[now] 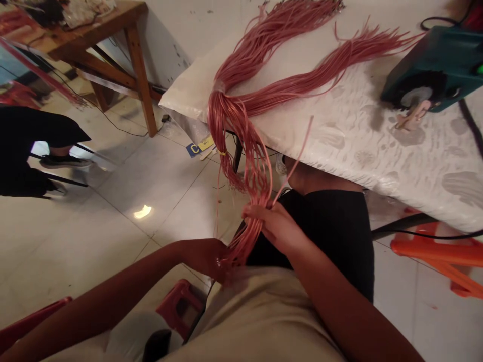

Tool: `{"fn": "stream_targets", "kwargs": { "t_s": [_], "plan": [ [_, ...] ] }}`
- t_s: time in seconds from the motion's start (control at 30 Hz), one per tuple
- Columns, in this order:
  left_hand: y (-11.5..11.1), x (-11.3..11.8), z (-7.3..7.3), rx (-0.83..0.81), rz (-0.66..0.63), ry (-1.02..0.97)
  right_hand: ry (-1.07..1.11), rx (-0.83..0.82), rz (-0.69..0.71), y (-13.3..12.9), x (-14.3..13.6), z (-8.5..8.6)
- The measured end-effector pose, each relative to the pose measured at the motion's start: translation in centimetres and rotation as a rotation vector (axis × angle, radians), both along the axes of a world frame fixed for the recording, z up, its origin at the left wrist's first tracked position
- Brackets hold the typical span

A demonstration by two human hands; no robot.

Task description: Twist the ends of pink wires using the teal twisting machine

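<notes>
A long bundle of thin pink wires hangs off the table's edge down to my lap. My right hand is wrapped round it above my thigh, and one loose pink strand sticks up beside the thumb. Lower and to the left, my left hand closes on the bundle's lower end; its fingertips are partly hidden. On the table the wires fan out in two thick strands, joined by a clear tie. A shorter part with a yellow tie hangs beside the held wires.
A green machine with a black cord stands on the table's right. An orange stool is below it. A wooden table is at upper left, near a seated person's dark-clothed legs. A red stool stands by my left side.
</notes>
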State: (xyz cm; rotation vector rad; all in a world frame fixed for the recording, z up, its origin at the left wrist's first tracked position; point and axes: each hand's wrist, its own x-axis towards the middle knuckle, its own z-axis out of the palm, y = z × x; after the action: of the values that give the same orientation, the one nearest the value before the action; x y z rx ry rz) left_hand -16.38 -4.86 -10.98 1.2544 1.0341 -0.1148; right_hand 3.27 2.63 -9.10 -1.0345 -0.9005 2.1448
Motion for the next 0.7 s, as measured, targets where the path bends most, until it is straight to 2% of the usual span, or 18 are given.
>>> {"fn": "stream_targets", "kwargs": {
  "t_s": [0.1, 0.17, 0.27, 0.33, 0.43, 0.53, 0.6, 0.7],
  "plan": [
    [-1.4, -3.0, -2.9, -0.005, -0.027, 0.071, 0.015, -0.015, -0.058, 0.7, 1.6, 0.2],
    [-1.8, -4.9, -4.6, 0.019, 0.005, 0.119, 0.006, -0.014, -0.076, 1.1, 2.3, -0.2],
    [-1.1, -6.5, -5.4, 0.134, 0.147, 0.156, -0.031, 0.012, -0.112, 1.2, 2.4, -1.2],
    [0.3, -6.1, -4.7, 0.216, 0.256, 0.122, -0.066, 0.044, -0.132, 1.2, 2.0, -1.9],
    [2.6, -2.9, -2.2, 0.284, 0.357, -0.032, -0.118, 0.101, -0.141, 1.0, 1.3, -2.5],
    [4.1, 1.8, 0.2, 0.274, 0.331, -0.199, -0.169, 0.148, -0.145, 0.8, 0.8, -2.6],
    [4.5, 4.4, 1.2, 0.253, 0.311, -0.233, -0.203, 0.172, -0.151, 0.8, 0.7, -2.6],
    [4.5, 5.6, 1.8, 0.17, 0.273, -0.261, -0.243, 0.2, -0.152, 0.9, 0.8, -2.9]
  ]
}}
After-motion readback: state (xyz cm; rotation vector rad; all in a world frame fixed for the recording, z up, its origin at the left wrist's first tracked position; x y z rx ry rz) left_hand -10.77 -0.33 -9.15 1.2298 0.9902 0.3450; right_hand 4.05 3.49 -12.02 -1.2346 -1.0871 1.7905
